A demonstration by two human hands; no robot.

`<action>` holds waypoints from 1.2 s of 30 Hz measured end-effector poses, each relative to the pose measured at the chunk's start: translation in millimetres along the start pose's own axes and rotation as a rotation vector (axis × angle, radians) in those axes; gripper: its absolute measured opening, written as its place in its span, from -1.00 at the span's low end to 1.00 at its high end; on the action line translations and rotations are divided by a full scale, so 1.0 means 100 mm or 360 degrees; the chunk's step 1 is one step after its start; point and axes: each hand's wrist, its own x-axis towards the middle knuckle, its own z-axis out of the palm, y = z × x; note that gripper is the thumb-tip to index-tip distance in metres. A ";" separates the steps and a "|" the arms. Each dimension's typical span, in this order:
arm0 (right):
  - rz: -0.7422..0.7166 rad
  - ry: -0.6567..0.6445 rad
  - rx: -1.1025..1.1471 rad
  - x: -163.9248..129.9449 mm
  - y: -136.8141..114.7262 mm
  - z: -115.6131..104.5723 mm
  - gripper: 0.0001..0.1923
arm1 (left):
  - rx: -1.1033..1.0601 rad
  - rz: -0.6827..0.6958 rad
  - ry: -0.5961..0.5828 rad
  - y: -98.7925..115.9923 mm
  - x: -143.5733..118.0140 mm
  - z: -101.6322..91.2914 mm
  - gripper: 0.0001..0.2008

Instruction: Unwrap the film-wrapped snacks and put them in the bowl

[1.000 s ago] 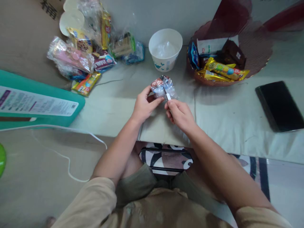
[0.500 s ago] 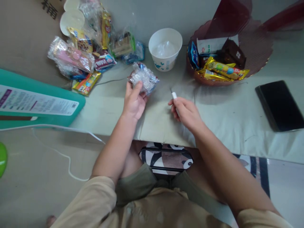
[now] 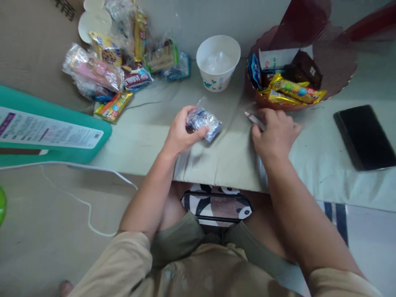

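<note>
My left hand [image 3: 185, 130] is closed around a blue package wrapped in crinkled clear plastic [image 3: 206, 123], held above the table with the thumb at its near side. To the right, my right hand [image 3: 275, 134] is low over the table, palm down and slightly blurred. Between its thumb and forefinger lies a slim, pale, pen-like tool [image 3: 254, 119], its reddish-white end pointing left; the rest of it is hidden by the hand. Just behind that hand stands a reddish glass bowl [image 3: 337, 78] with wrapped snacks, including a yellow packet [image 3: 292, 88].
A white paper tub [image 3: 218, 74] with clear plastic inside stands at the back. Several wrapped snacks [image 3: 102, 74] are heaped at the back left beside a green container [image 3: 55, 132]. A black phone-like device [image 3: 365, 136] lies at the right. A white cable [image 3: 89, 206] hangs at the left.
My left hand has drawn the package nearer and to the right, turning it so more blue shows. My right hand has moved right towards the bowl and turned palm down with the pen-like tool.
</note>
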 end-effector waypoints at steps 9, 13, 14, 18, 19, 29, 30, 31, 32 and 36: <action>-0.0737 -0.0331 0.0857 -0.09 -0.32 0.04 -0.47 | -0.0682 -0.0450 -0.0103 0.28 -0.02 0.08 -0.93; -0.0624 -0.0274 0.0886 -0.09 -0.33 -0.02 -0.70 | -0.0662 -0.0561 0.0084 0.24 0.03 0.01 -0.87; -0.0586 -0.0245 0.0890 -0.09 -0.31 -0.04 -0.72 | -0.0615 -0.0572 0.0111 0.20 0.04 -0.02 -0.86; -0.0419 -0.0198 0.0860 -0.05 -0.18 -0.12 -0.81 | -0.0384 -0.0546 0.0166 -0.08 0.09 -0.13 -0.81; -0.0378 -0.0175 0.0854 -0.04 -0.14 -0.13 -0.83 | -0.0335 -0.0524 0.0179 -0.17 0.09 -0.17 -0.80; -0.0420 0.0064 0.0919 -0.10 -0.05 -0.19 -0.69 | 0.0259 0.0231 0.0138 -0.07 0.05 -0.33 -0.66; -0.0584 -0.0044 0.0883 -0.13 -0.11 -0.20 -0.66 | 0.0279 0.0280 0.0013 -0.02 0.05 -0.31 -0.72; -0.0722 -0.0144 0.0830 -0.15 -0.16 -0.20 -0.67 | 0.0293 0.0305 -0.0079 0.02 0.05 -0.28 -0.80; -0.0814 -0.0216 0.0778 -0.17 -0.21 -0.20 -0.72 | 0.0299 0.0312 -0.0128 0.04 0.05 -0.26 -0.87; -0.0706 -0.0192 0.0654 -0.18 -0.23 -0.22 -0.86 | 0.0215 0.0325 -0.0001 0.07 0.04 -0.27 -0.94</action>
